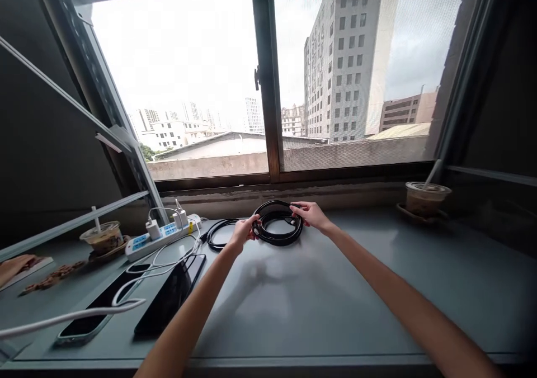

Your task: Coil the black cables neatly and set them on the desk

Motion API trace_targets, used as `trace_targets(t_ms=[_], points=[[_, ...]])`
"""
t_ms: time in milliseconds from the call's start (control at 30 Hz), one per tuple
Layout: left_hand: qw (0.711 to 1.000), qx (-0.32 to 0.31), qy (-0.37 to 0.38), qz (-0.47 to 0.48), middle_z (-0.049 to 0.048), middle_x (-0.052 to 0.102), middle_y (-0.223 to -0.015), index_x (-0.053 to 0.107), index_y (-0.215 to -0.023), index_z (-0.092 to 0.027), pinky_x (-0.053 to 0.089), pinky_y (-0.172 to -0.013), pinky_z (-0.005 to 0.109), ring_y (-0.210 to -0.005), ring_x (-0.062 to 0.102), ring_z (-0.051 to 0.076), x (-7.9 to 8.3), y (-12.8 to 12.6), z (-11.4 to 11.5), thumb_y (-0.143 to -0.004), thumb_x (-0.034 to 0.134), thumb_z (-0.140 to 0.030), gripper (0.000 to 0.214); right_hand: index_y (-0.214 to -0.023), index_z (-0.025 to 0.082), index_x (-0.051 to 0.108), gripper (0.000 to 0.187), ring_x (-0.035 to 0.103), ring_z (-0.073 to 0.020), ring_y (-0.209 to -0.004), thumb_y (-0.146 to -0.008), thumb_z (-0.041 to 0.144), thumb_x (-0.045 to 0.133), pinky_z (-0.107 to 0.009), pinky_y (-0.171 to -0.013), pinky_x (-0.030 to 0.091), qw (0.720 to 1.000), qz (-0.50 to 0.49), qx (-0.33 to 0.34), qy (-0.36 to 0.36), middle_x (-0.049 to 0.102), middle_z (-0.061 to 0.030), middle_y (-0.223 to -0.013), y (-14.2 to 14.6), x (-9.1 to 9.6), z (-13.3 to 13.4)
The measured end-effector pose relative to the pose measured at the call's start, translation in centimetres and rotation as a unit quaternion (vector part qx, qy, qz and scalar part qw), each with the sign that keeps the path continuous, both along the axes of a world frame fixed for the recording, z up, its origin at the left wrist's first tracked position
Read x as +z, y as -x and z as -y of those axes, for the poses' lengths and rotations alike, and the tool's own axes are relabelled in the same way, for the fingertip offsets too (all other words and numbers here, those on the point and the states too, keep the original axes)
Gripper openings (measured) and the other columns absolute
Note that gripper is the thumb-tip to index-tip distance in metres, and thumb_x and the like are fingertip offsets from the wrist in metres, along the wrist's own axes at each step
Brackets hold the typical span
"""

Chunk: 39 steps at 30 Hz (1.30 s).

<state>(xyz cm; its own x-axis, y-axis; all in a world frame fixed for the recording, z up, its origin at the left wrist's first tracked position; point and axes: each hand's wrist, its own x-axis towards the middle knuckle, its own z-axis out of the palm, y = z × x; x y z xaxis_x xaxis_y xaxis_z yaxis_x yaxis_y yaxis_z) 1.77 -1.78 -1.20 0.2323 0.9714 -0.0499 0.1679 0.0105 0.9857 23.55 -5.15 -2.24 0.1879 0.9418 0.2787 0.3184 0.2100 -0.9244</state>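
A coiled black cable [279, 241] is held up over the grey tabletop, between my two hands. My left hand [242, 231] pinches the left side of the coil, thumb on top. On the coil's upper right, my right hand [310, 216] grips it between thumb and fingers. A connector end shows inside the loop near the right fingers. Just behind my left hand, a second black cable [216, 237] lies looped on the table.
At left are a white power strip [136, 248] with chargers, a white cord [121, 305], a phone [79, 327] and a black tablet-like device [163, 299]. Iced drink cups stand left [103, 237] and right [425, 199]. A window frame [268, 87] rises behind the table.
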Motion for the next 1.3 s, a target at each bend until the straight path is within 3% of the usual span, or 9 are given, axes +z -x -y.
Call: trace_targets(t_ms=[133,300,567,767,933,1033,1167,1233,1300], points=[[0.999,0.026,0.015,-0.02,-0.004,0.047,-0.046,0.059,-0.08,-0.012,0.042,-0.046,0.021,-0.04,0.049,0.008,0.7,-1.9,-2.1,-0.078,0.048,-0.039,0.029,-0.101,0.012,0.057,0.031,0.052,-0.0067,-0.056,-0.086,0.038,0.049,-0.021,-0.05,0.046,0.998,0.009,-0.057,0.019,0.06,-0.0026,-0.081,-0.4,-0.4,-2.8],[0.995,0.029,0.034,-0.09,-0.0002,0.056,-0.069,0.057,-0.089,-0.011,0.045,-0.051,0.023,-0.055,0.052,0.008,-0.7,-2.6,-4.1,-0.085,0.048,-0.036,0.026,-0.102,0.013,0.055,0.026,0.057,-0.0137,-0.081,-0.086,0.033,0.05,-0.031,-0.07,0.05,0.994,0.03,-0.094,0.039,0.058,-0.0051,-0.097,-0.7,-2.9,-4.7],[0.988,0.029,0.03,-0.149,0.0072,0.057,-0.103,0.053,-0.107,-0.013,0.05,-0.072,0.035,-0.085,0.057,0.016,-2.4,-2.6,-4.9,-0.085,0.049,-0.035,0.032,-0.104,0.012,0.055,0.028,0.057,-0.0157,-0.087,-0.086,0.033,0.05,-0.035,-0.076,0.049,0.99,0.063,-0.115,0.053,0.058,-0.0058,-0.1,-1.1,-5.7,-6.1],[0.983,0.039,-0.008,-0.18,0.0077,0.057,-0.104,0.053,-0.108,-0.013,0.049,-0.074,0.037,-0.088,0.057,0.017,-2.6,-3.0,-4.9,-0.085,0.049,-0.034,0.032,-0.104,0.013,0.055,0.028,0.057,-0.0157,-0.087,-0.086,0.034,0.049,-0.036,-0.077,0.048,0.985,0.102,-0.128,0.061,0.058,-0.006,-0.1,-1.4,-5.1,-5.0],[0.971,0.068,-0.092,-0.211,0.0067,0.06,-0.092,0.056,-0.104,-0.013,0.048,-0.072,0.034,-0.08,0.058,0.016,-2.5,-2.8,-4.3,-0.085,0.046,-0.038,0.033,-0.106,0.014,0.055,0.03,0.057,-0.0159,-0.089,-0.087,0.036,0.047,-0.037,-0.079,0.047,0.975,0.167,-0.135,0.065,0.059,-0.006,-0.1,-1.6,-3.6,-4.1],[0.951,0.106,-0.153,-0.247,0.009,0.062,-0.083,0.059,-0.099,-0.013,0.044,-0.076,0.037,-0.084,0.058,0.022,-2.6,-2.7,-3.1,-0.083,0.045,-0.039,0.033,-0.106,0.015,0.056,0.031,0.056,-0.0173,-0.092,-0.086,0.038,0.048,-0.04,-0.083,0.045,0.962,0.217,-0.143,0.087,0.059,-0.0062,-0.099,-1.5,-3.0,-3.6],[0.912,0.136,-0.256,-0.289,0.0142,0.056,-0.104,0.055,-0.106,-0.014,0.031,-0.092,0.045,-0.108,0.047,0.029,-2.6,-3.1,-0.6,-0.084,0.042,-0.037,0.034,-0.105,0.016,0.057,0.03,0.056,-0.018,-0.094,-0.083,0.036,0.054,-0.041,-0.085,0.043,0.945,0.27,-0.138,0.125,0.06,-0.0059,-0.1,-1.5,-2.5,-3.0],[0.886,0.111,-0.332,-0.303,0.0126,0.05,-0.115,0.053,-0.111,-0.018,0.025,-0.098,0.043,-0.114,0.04,0.026,-2.7,-3.6,0.6,-0.086,0.039,-0.037,0.035,-0.104,0.016,0.058,0.029,0.056,-0.0178,-0.093,-0.082,0.035,0.055,-0.041,-0.085,0.044,0.937,0.29,-0.135,0.141,0.06,-0.0057,-0.099,-1.6,-2.1,-2.8],[0.839,0.027,-0.428,-0.334,0.0105,0.05,-0.116,0.052,-0.113,-0.02,0.026,-0.098,0.038,-0.114,0.041,0.023,-3.1,-4.3,1.6,-0.088,0.035,-0.038,0.035,-0.103,0.016,0.058,0.028,0.057,-0.0174,-0.093,-0.081,0.034,0.056,-0.04,-0.084,0.044,0.93,0.305,-0.133,0.157,0.061,-0.0058,-0.099,-1.7,-1.6,-2.7]])
